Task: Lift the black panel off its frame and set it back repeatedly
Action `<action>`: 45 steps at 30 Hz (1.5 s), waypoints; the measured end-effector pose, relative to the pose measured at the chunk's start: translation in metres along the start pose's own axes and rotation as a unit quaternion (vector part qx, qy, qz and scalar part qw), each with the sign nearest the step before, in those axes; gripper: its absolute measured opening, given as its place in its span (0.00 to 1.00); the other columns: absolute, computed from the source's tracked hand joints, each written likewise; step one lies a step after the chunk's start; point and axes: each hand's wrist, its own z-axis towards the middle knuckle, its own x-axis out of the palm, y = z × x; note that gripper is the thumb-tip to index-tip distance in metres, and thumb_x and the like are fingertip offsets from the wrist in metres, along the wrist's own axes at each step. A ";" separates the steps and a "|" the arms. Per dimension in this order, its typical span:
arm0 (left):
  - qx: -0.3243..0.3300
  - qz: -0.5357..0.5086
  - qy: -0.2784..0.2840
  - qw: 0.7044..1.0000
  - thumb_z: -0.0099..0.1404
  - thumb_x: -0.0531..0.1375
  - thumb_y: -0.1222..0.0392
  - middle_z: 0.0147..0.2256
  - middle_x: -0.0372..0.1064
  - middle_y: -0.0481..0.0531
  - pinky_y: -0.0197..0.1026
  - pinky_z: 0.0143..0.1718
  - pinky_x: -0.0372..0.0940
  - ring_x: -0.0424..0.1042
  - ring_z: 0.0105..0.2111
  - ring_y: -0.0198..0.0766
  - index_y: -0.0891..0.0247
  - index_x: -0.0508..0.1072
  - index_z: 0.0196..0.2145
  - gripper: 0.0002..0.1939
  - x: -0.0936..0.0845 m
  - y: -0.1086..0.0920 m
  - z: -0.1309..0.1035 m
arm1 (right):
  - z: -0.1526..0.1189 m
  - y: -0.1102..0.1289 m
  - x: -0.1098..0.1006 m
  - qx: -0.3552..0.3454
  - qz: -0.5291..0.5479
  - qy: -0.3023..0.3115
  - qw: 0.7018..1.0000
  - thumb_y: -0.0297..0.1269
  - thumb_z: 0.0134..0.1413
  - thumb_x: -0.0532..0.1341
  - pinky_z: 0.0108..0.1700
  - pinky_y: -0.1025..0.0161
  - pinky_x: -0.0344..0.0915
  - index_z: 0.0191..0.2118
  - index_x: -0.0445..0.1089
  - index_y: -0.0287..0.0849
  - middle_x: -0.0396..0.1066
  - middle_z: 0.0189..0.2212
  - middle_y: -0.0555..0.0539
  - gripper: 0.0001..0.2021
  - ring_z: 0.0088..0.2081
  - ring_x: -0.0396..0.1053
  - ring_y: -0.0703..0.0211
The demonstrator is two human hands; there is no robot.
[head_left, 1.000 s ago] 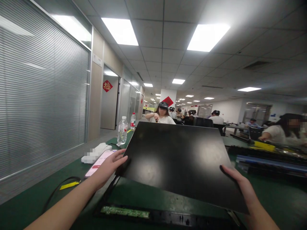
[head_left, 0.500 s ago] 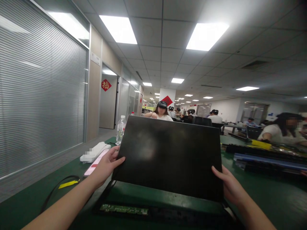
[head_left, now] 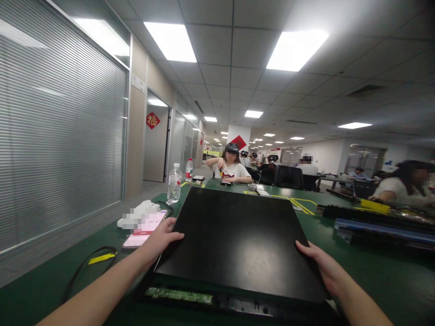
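Observation:
A large flat black panel (head_left: 234,240) slopes down toward me above the green table, its face shiny with a soft reflection. My left hand (head_left: 168,237) grips its left edge, thumb on top of the face. At the right edge my right hand (head_left: 317,260) holds it the same way, fingers hidden beneath or behind. Under the near edge of the panel lies a dark frame (head_left: 251,305) with a green circuit board (head_left: 178,295) along its front left part.
Left of the panel are a phone (head_left: 146,228), a white object (head_left: 139,215), a black cable with a yellow tag (head_left: 102,258) and a water bottle (head_left: 174,183). Dark strips and a blue-edged piece (head_left: 380,230) lie right. A person (head_left: 233,165) sits across the table.
The panel has tilted down flatter over the frame, its far edge lower, both hands still holding it. More of the far table and the person opposite now shows.

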 end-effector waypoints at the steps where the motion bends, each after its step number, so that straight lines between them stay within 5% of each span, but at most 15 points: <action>1: -0.008 0.011 -0.004 1.000 0.48 0.63 0.65 0.33 0.75 0.50 0.45 0.40 0.66 0.75 0.36 0.44 0.61 0.63 0.36 0.17 -0.001 0.002 0.001 | 0.000 0.000 0.000 0.003 -0.003 -0.002 1.000 0.41 0.41 0.64 0.33 0.55 0.69 0.56 0.54 0.49 0.75 0.34 0.43 0.34 0.32 0.73 0.49; 15: -0.011 0.097 -0.013 0.995 0.46 0.65 0.61 0.38 0.74 0.54 0.48 0.43 0.65 0.72 0.41 0.48 0.63 0.65 0.37 0.19 -0.004 0.008 0.000 | 0.003 -0.004 0.001 0.020 -0.007 -0.012 1.000 0.39 0.41 0.64 0.36 0.54 0.69 0.54 0.57 0.46 0.75 0.33 0.43 0.31 0.34 0.73 0.49; 22: -0.023 0.065 0.025 0.997 0.46 0.65 0.64 0.42 0.73 0.56 0.50 0.43 0.66 0.72 0.42 0.49 0.62 0.61 0.43 0.26 -0.006 0.008 0.000 | 0.005 -0.005 0.001 0.019 -0.010 -0.013 1.000 0.39 0.41 0.65 0.34 0.54 0.70 0.54 0.56 0.44 0.75 0.32 0.43 0.32 0.34 0.73 0.48; 37: -0.043 0.056 0.025 0.997 0.46 0.65 0.64 0.36 0.75 0.53 0.51 0.41 0.67 0.74 0.37 0.48 0.61 0.61 0.40 0.23 0.000 0.001 -0.005 | 0.006 -0.005 0.000 0.020 -0.023 -0.050 0.998 0.40 0.38 0.66 0.33 0.54 0.70 0.56 0.54 0.44 0.75 0.31 0.43 0.36 0.33 0.73 0.47; 45: -0.041 0.050 0.027 0.998 0.45 0.66 0.64 0.38 0.74 0.54 0.51 0.41 0.67 0.74 0.38 0.48 0.61 0.62 0.40 0.24 -0.003 0.005 -0.001 | 0.010 -0.007 -0.003 0.017 -0.017 -0.022 0.999 0.39 0.39 0.65 0.34 0.51 0.69 0.56 0.53 0.45 0.75 0.32 0.43 0.36 0.33 0.73 0.46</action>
